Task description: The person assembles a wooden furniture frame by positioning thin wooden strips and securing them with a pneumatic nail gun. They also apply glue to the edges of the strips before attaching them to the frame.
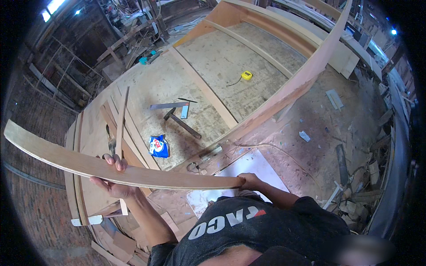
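Note:
A long, pale plywood strip [146, 176], which looks curved in this view, stretches across in front of my body. My left hand [116, 179] grips it partway along, thumb on the near edge and fingertips over the far edge. At its right end, my right hand [251, 182] is closed around the wood. The strip's left end sticks out freely. Beyond it on the worktable lie a hammer [185, 125], a try square [168, 106], a thin dark pointed tool [187, 100] and a blue packet [159, 146].
A wooden frame with a curved side [284, 91] and crossbars [204, 86] rests on the worktable [213, 57]. Inside it sits a yellow tape measure [246, 75]. Wood strips [122, 119] lie at left. A white panel [262, 170] and scraps cover the floor at right.

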### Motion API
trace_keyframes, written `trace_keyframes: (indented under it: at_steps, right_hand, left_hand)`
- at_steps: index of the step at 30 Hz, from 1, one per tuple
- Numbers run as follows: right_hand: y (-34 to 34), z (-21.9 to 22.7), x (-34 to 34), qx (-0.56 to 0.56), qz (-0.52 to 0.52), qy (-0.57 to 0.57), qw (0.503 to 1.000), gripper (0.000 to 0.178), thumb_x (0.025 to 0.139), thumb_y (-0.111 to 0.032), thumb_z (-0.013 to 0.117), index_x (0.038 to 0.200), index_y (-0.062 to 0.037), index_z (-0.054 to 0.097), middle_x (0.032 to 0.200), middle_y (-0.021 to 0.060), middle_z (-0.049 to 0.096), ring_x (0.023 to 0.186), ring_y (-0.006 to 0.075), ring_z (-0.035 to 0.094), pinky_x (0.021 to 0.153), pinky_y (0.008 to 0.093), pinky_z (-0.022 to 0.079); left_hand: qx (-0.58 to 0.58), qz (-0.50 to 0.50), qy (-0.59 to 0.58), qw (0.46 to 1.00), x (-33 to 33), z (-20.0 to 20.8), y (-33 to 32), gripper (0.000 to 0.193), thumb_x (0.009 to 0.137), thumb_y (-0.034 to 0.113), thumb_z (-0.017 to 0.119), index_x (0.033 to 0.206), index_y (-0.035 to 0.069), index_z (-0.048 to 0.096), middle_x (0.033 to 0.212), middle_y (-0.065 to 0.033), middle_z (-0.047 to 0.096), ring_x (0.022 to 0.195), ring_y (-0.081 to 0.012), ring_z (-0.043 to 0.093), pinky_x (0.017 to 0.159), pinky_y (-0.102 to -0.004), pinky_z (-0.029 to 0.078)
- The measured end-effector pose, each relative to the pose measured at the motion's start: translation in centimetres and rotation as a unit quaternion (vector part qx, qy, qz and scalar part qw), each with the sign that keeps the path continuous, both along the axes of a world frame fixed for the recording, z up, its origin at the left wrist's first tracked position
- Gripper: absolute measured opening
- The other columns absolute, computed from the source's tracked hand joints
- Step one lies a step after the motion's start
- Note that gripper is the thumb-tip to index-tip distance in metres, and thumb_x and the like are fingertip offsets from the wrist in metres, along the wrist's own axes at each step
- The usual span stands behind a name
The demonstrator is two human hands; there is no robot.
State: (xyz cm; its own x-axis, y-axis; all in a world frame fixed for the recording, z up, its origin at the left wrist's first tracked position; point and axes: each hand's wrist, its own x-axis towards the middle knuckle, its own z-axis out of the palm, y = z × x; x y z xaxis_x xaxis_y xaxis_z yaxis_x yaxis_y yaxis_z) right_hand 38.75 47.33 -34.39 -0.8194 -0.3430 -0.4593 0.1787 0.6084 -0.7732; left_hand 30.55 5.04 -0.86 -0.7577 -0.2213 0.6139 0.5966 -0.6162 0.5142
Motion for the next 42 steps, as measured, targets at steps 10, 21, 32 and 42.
trace_keyframes:
  at_steps: [10,21,32,42]
  right_hand:
    - [-3.1,1.1,-0.3,0.032,0.073,-0.011,0.997,0.057,0.068,-0.029,0.093,0.120,-0.0164,0.073,0.108,0.0094,0.076,0.100,0.0236,0.072,0.089,0.0370,0.053]
    - [-4.8,0.9,-2.0,0.022,0.094,-0.014,0.995,0.064,0.069,-0.034,0.091,0.126,-0.0151,0.070,0.114,0.0126,0.075,0.106,0.0298,0.070,0.094,0.0391,0.053]
    - [-5.8,2.4,-6.3,-0.021,0.005,0.038,0.999,0.062,0.081,-0.027,0.086,0.133,-0.0003,0.065,0.131,0.0199,0.069,0.106,0.0239,0.070,0.093,0.0341,0.056]
    - [-6.1,27.9,-17.2,-0.548,-0.213,0.199,0.784,0.067,0.101,-0.025,0.066,0.157,-0.0050,0.035,0.132,0.0100,0.059,0.117,0.0186,0.062,0.096,0.0353,0.052]
  left_hand:
    - [0.000,0.021,-0.022,1.000,0.4,0.4,-2.9,0.065,0.107,0.062,0.041,0.140,0.006,0.051,0.096,-0.0093,0.050,0.075,-0.0172,0.050,0.066,-0.0277,0.044]
    - [-0.012,0.084,-0.012,0.996,0.8,1.4,-2.9,0.064,0.109,0.056,0.041,0.138,0.000,0.051,0.091,-0.0083,0.047,0.071,-0.0151,0.046,0.059,-0.0234,0.044]
    - [-0.170,0.157,-0.102,0.968,1.8,-0.4,-2.8,0.069,0.097,0.059,0.062,0.135,0.003,0.048,0.091,-0.0055,0.051,0.071,-0.0124,0.048,0.056,-0.0235,0.040]
    - [-0.521,0.008,-0.320,0.791,6.6,-12.2,4.5,0.048,0.092,0.025,0.075,0.130,0.000,0.059,0.117,-0.0094,0.062,0.111,-0.0166,0.056,0.094,-0.0323,0.045]
